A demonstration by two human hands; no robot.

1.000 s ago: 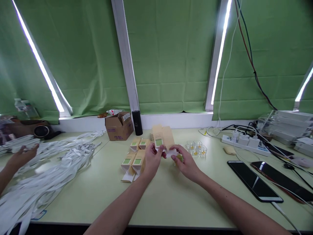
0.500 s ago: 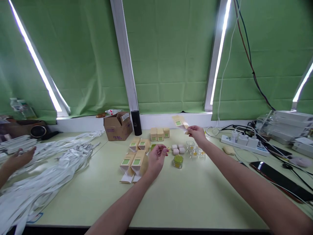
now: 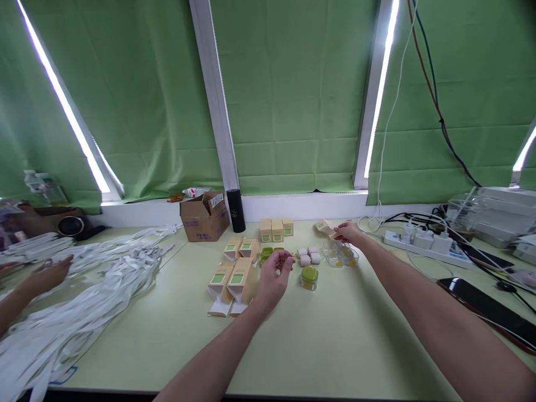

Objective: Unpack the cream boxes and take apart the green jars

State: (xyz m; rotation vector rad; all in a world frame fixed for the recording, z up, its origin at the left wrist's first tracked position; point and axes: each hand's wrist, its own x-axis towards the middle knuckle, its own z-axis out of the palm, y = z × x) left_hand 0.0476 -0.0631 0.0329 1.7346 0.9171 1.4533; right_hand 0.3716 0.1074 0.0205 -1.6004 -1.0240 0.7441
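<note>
My right hand [image 3: 348, 231] is stretched out to the far side of the table, its fingers closed on a folded-flat tan carton [image 3: 324, 227] with a green label. Just in front of it are several clear cups [image 3: 337, 257] with yellow spots. My left hand [image 3: 274, 273] hovers over the middle, fingers loosely curled, with nothing visible in it. To its right stands a clear jar with a green lid [image 3: 310, 274]; several pale pink pieces [image 3: 307, 256] lie behind that. More green-lidded jars [image 3: 267, 254] are partly hidden behind the left hand. Left of it, tan cartons [image 3: 238, 276] stand with their near flaps open.
Several small closed cartons [image 3: 276, 229] stand at the back. A cardboard box [image 3: 204, 218] and a black cylinder [image 3: 235, 211] are behind left. White straps [image 3: 100, 301] cover the left side, where another person's hand [image 3: 50, 273] works. A power strip [image 3: 427, 245] and phone [image 3: 481, 307] lie right.
My right hand has moved down and away with the flat carton, from above the table to near its back edge. My left hand has barely moved.
</note>
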